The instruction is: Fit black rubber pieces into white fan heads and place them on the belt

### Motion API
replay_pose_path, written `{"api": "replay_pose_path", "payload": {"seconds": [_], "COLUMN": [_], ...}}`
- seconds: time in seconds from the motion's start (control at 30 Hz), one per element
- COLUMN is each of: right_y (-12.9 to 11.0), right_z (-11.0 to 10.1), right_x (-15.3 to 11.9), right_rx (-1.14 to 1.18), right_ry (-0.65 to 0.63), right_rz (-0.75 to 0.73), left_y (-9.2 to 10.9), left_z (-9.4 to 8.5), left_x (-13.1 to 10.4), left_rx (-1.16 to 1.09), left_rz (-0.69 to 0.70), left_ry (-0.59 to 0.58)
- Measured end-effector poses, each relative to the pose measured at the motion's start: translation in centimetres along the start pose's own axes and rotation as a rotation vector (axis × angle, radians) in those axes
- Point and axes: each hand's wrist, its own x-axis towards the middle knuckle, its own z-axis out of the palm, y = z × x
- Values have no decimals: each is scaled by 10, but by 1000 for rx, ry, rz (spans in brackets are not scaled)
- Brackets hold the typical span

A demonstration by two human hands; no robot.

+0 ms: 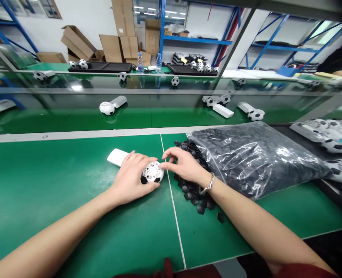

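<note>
Football-patterned head [153,173] is sitting on the green bench top [58,185], just left of the white line [173,210], roughly between the two hands. Open lattice side is facing up, probably so the white cells are easy to see and get at. White handle [117,156] is pointing away to the left past the knuckles; the joint is hidden behind the fingers, so can't confirm the two are connected. Black pentagon pieces [192,193] are lying loose right of the line, under and beside the right wrist, likely put there for a short reach. Clear plastic bag [258,158] full of similar dark pieces is lying flat just beyond them, looks like bulk stock. Black tray [294,135] with more football-patterned units is standing at the far right, presumably out of the working area. Left hand [133,175] is half closed, cupping the head from the left, thumb on the near side, fingers on the far side, apparently steadying it. Right hand [180,162] is partly curled, thumb and index tips nearly together at the head's right edge. Can't tell whether they're pinching a piece or actually touching the shell.
</note>
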Motion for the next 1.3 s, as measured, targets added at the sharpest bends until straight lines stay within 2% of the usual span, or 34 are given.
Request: {"api": "replay_pose_path", "payload": {"seconds": [0.1, 0.17, 0.33, 0.43, 0.57, 0.7, 0.77, 0.83, 0.93, 1.0, 1.07, 1.2, 1.3], "right_y": [9, 13, 13, 7, -6, -19, -22, -22, -21, -21, -22, -26, -27], "right_z": [-14, -18, -16, -17, -19, -17, -15, -13, -11, -10, -8, -6, -6], "right_x": [4, 4, -1, -6, -12, -16, -17, -18, -20, -20, -20, -22, -21], "right_rx": [-481, -669, -741, -682, -328, 109, 231, 213, -10, -105, -76, 116, 115], "right_ry": [150, 115, 11, 24, 48, -87, -150, -154, -47, 10, 0, -110, -131], "right_rz": [85, 124, 44, -8, -36, 59, 75, 5, -216, -297, -278, -123, -165], "left_y": [-4, -5, -3, 1, -3, -14, -17, -18, -16, -14, -13, -12, -11], "left_z": [-4, -8, -14, -10, -5, -10, -12, -13, -13, -13, -13, -12, -10], "left_x": [1, 1, -2, -4, -3, 0, 0, 0, 0, 0, 0, 1, 0], "left_rx": [-19, -30, -94, -162, -278, -340, -353, -358, -357, -347, -334, -338, -357], "left_rz": [53, 65, 84, 22, 48, 100, 100, 100, 109, 114, 107, 92, 76], "left_ry": [-57, -102, -225, -193, -183, -247, -258, -262, -251, -252, -261, -256, -223]}}
